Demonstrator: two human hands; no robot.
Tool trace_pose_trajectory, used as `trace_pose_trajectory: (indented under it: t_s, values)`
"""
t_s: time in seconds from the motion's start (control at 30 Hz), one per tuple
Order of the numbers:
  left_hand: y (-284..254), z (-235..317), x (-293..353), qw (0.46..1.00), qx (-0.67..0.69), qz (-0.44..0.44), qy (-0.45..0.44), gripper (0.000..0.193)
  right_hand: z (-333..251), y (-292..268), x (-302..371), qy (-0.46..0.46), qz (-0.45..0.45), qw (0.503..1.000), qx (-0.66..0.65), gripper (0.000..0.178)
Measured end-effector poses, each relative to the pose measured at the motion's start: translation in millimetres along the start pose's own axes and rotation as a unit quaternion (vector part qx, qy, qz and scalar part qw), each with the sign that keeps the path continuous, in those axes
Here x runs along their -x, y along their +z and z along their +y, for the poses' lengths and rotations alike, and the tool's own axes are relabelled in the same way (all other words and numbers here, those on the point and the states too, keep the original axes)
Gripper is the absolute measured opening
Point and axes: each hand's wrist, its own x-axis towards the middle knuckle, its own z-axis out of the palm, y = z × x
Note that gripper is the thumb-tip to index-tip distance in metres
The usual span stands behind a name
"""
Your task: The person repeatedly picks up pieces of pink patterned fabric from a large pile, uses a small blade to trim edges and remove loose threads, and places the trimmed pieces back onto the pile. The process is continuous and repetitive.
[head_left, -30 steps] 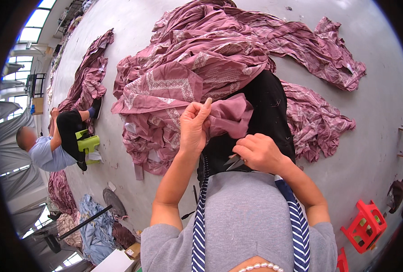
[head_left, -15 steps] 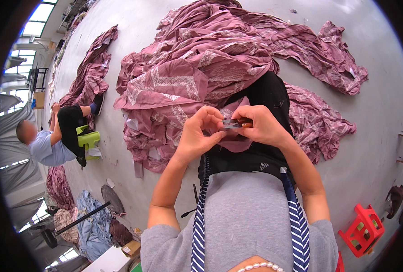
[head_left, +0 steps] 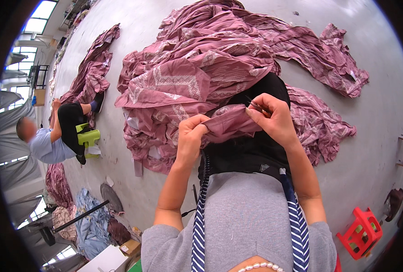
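1. Pale grey floor (head_left: 369,149) runs beneath everything, under a wide, bright room.
2. Nearest, the pink cloth (head_left: 228,123) is stretched between both hands above the lap, over black trousers (head_left: 237,156).
3. Its left end is pinched between thumb and fingers of the left hand (head_left: 191,136). The right hand (head_left: 276,119) is curled around small dark snips (head_left: 258,107), thumb and forefinger at the cloth's edge.
4. This fabric looks thin, soft and limp, so the held stretch should feel light and fold readily. A pinch at each end of the edge seems best, with fingertips clear of the blades.
5. Just beyond, a patterned pink pile (head_left: 201,54) spreads over the floor; its bulk would probably drag if pulled.
6. Toward the lower right stands a red stool (head_left: 362,233).
7. At lower left sits a cardboard box (head_left: 130,247), contents hidden, near a heap of blue cloth (head_left: 93,224).
8. Farther left, a seated person (head_left: 52,147) uses a green stool (head_left: 89,137). Beyond is a brown box (head_left: 39,97); what it holds cannot be told.
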Motion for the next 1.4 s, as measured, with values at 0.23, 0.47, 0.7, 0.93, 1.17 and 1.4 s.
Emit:
trace_pose_trajectory:
  t_s: [0.23,0.47,0.7,0.93,1.17,1.4]
  values:
    - [2.6,-10.0,-11.5,0.960,0.210,-0.169,-0.078,0.015,9.7,-4.6,1.4,0.023,-0.013,0.999,-0.033,0.014]
    - [15.6,-0.2,-7.1,0.984,0.081,-0.137,-0.075,0.031,17.1,-10.2,2.3,0.033,0.001,0.998,-0.056,0.013]
    - [16.3,-6.3,-7.1,0.993,-0.064,-0.095,0.014,0.021,21.7,-10.4,0.5,0.038,0.008,0.996,-0.084,0.013]
    - [24.9,-11.7,-12.1,0.998,0.021,-0.054,-0.004,0.023,27.0,-2.4,2.1,-0.101,0.121,0.977,0.144,0.025]
    - [20.5,-16.4,-19.2,0.997,0.048,-0.063,-0.008,0.021,0.3,2.0,30.3,-0.211,0.134,0.936,0.246,0.028]
    - [31.8,-9.7,-18.6,0.999,0.013,-0.030,-0.003,0.021,17.7,15.6,35.2,-0.200,0.113,0.932,0.279,0.028]
